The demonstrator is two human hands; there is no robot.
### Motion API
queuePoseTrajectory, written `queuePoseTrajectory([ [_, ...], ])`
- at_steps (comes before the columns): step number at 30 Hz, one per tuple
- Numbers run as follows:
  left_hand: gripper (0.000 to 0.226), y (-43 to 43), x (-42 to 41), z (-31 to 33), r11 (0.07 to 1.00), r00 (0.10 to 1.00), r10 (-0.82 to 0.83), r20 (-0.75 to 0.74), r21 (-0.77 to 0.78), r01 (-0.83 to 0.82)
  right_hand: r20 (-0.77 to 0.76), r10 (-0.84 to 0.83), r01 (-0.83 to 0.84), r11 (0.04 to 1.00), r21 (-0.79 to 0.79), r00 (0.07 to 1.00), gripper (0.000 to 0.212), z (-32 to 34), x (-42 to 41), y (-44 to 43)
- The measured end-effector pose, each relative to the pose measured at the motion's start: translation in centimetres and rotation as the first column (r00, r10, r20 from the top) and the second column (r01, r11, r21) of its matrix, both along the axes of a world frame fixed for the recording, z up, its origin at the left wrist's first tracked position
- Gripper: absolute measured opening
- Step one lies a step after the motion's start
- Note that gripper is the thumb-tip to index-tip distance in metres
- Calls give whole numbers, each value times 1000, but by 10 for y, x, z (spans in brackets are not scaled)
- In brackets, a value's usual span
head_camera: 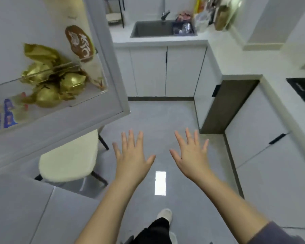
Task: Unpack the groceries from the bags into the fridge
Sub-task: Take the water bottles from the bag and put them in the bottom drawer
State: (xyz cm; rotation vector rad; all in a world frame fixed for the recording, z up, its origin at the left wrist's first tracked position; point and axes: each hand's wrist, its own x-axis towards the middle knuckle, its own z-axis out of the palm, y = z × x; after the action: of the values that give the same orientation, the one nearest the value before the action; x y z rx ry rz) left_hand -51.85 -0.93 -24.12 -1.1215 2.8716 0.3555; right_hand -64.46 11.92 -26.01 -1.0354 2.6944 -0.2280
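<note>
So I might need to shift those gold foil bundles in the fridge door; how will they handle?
The gold foil bundles look crinkled, so the wrap probably dents easily. Their rounded bodies could roll once off the door shelf.

Home kitchen, small. A sink (153, 29) with faucet (165, 14) is set into a white tabletop (158, 40) over white cabinets (165, 71), and a black cooktop (303, 90) is seen at right. An open fridge door (63, 95) stocked with packaged food and a cream chair (69, 161) are seen on the grey tiled floor (158, 117).
</note>
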Motion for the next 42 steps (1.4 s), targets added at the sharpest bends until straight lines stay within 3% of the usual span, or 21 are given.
queuePoseTrajectory([
  [9,81,21,-134,-1,920,920,-393,-6,6,393,-29,-408,408,913,-8,912,65,3,-77,66],
  [16,80,63,-198,-14,831,831,-556,17,29,555,2,-625,625,780,-31,781,65,1,-103,126],
  [23,78,143,-237,-10,718,718,-696,7,8,696,22,-732,732,680,-51,681,66,-4,-114,208],
  [34,80,344,-270,0,660,659,-751,-50,-3,752,-88,-775,773,631,-68,626,66,11,-131,413],
  [42,82,462,-286,3,547,547,-836,-43,4,837,-61,-871,867,491,-85,488,65,14,-123,530],
])
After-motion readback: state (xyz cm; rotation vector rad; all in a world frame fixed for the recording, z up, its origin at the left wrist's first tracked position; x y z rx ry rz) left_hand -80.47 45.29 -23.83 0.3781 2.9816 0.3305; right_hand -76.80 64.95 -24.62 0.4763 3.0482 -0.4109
